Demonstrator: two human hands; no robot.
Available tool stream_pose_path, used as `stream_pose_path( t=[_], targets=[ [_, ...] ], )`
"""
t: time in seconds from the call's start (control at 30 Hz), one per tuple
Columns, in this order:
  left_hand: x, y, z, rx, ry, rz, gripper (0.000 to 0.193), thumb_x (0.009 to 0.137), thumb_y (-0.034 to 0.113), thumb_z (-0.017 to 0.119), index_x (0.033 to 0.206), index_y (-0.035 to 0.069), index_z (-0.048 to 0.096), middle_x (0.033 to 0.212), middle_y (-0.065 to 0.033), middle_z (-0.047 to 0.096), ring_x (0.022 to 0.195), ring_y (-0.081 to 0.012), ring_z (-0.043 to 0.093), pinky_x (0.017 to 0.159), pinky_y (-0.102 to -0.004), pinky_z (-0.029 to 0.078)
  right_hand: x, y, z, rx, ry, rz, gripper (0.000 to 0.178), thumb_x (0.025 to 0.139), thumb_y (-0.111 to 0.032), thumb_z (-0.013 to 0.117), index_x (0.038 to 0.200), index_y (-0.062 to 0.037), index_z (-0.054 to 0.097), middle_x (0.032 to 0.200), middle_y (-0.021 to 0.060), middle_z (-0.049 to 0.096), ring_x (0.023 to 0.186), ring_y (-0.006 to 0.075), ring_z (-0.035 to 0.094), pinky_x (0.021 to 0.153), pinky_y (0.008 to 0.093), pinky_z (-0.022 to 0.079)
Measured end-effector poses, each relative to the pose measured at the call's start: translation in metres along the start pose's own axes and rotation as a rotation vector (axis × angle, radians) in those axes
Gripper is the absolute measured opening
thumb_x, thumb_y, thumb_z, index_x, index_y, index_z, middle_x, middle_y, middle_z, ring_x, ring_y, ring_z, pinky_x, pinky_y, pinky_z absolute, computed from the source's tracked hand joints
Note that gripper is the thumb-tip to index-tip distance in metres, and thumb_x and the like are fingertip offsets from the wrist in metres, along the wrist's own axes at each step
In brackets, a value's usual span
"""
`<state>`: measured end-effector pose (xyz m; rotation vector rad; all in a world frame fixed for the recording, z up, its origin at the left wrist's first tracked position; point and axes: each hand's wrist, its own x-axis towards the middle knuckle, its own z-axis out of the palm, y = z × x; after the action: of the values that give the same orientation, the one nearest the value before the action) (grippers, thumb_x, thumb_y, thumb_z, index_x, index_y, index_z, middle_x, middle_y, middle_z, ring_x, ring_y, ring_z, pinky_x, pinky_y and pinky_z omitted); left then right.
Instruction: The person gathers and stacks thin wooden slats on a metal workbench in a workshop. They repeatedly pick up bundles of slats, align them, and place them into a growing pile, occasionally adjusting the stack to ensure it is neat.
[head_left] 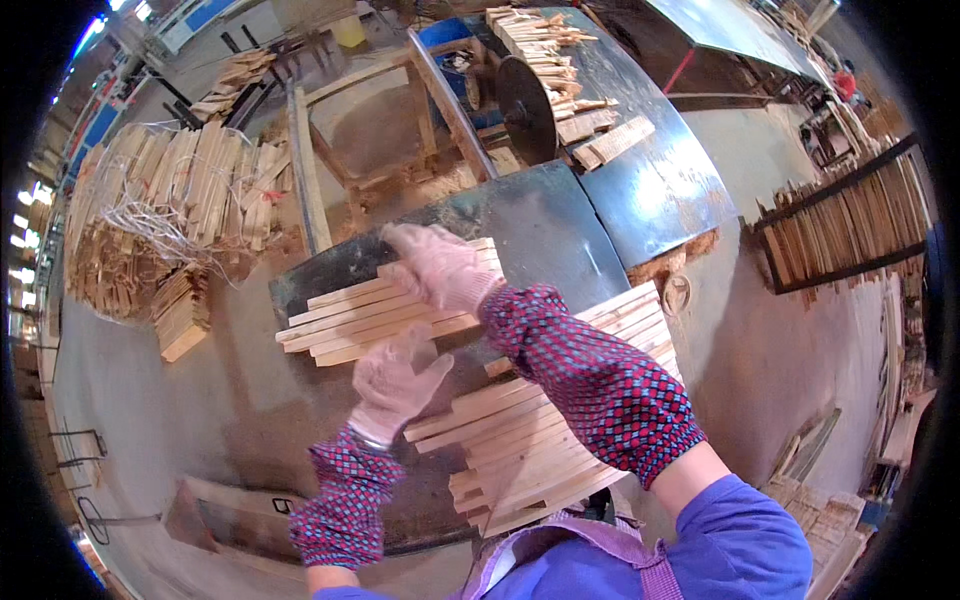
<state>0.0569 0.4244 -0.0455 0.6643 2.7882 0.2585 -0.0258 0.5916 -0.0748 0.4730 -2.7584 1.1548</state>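
Observation:
Several pale wooden strips (365, 318) lie side by side in a bundle on the dark metal table (540, 215). My right hand (445, 268), in a pale pink glove, rests over the far side of this bundle with its fingers stretched out to the left. My left hand (395, 382), gloved alike, is at the bundle's near edge, thumb and fingers apart; whether it touches the wood I cannot tell. A larger stack of wooden strips (530, 440) lies close to my body, partly beneath my right forearm. Neither hand is closed round a strip.
A large round saw blade (526, 110) stands upright beyond the table. Cut strips (540, 45) line the metal top behind it. Tied wood bundles (170, 190) stand at the left, a wooden frame (310, 170) beside them. Racked wood (850, 225) is at the right.

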Motion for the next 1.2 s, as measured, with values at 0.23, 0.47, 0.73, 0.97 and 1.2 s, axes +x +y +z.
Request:
stream_pose_path(
  t=[0.23, 0.47, 0.73, 0.97, 1.2],
  targets=[
    [0.071, -0.004, -0.046, 0.584, -0.422, 0.154, 0.126, 0.060, 0.070, 0.071, 0.154, 0.012, 0.009, 0.155, -0.0295, 0.008, 0.143, -0.0477, 0.008, 0.114, -0.0588, 0.003, -0.134, 0.011, -0.086, 0.911, 0.270, 0.416, 0.042, 0.099, -0.019, 0.048, 0.136, 0.0030, 0.045, 0.124, 0.0129, 0.059, 0.115, 0.0184, 0.055, 0.097, 0.0298, 0.044],
    [0.079, -0.009, -0.017, 0.387, -0.195, 0.246, 0.120, 0.052, 0.050, 0.081, 0.151, 0.016, 0.021, 0.143, -0.0216, 0.028, 0.131, -0.0408, 0.028, 0.111, -0.0504, 0.020, -0.300, -0.003, -0.129, 1.041, 0.484, 0.754, 0.058, 0.097, -0.040, 0.050, 0.131, 0.0068, 0.047, 0.113, 0.0173, 0.062, 0.108, 0.0255, 0.060, 0.095, 0.0398, 0.049],
    [0.135, 0.108, -0.002, 0.313, -0.236, 0.101, 0.123, 0.058, 0.047, 0.080, 0.154, 0.017, 0.007, 0.148, -0.0222, 0.025, 0.135, -0.0409, 0.026, 0.113, -0.0479, 0.022, -0.348, -0.020, -0.119, 1.221, 0.380, 0.806, 0.049, 0.097, -0.027, 0.052, 0.135, 0.0039, 0.045, 0.121, 0.0150, 0.060, 0.114, 0.0240, 0.057, 0.100, 0.0385, 0.044],
    [0.160, 0.189, 0.014, 0.363, -0.246, 0.164, 0.120, 0.062, 0.046, 0.078, 0.154, 0.018, 0.006, 0.148, -0.0189, 0.023, 0.136, -0.0382, 0.026, 0.114, -0.0458, 0.021, -0.380, -0.014, -0.127, 1.247, 0.233, 0.810, 0.046, 0.096, -0.017, 0.054, 0.137, 0.0028, 0.043, 0.129, 0.0137, 0.056, 0.122, 0.0209, 0.052, 0.106, 0.0341, 0.039],
    [0.164, 0.199, 0.018, 0.439, -0.305, 0.181, 0.123, 0.062, 0.051, 0.078, 0.154, 0.017, 0.003, 0.150, -0.0188, 0.020, 0.138, -0.0380, 0.024, 0.115, -0.0446, 0.021, -0.399, -0.002, -0.142, 1.212, 0.231, 0.814, 0.045, 0.093, -0.011, 0.054, 0.135, 0.0015, 0.047, 0.125, 0.0116, 0.059, 0.116, 0.0195, 0.056, 0.104, 0.0347, 0.041]
  ],
)
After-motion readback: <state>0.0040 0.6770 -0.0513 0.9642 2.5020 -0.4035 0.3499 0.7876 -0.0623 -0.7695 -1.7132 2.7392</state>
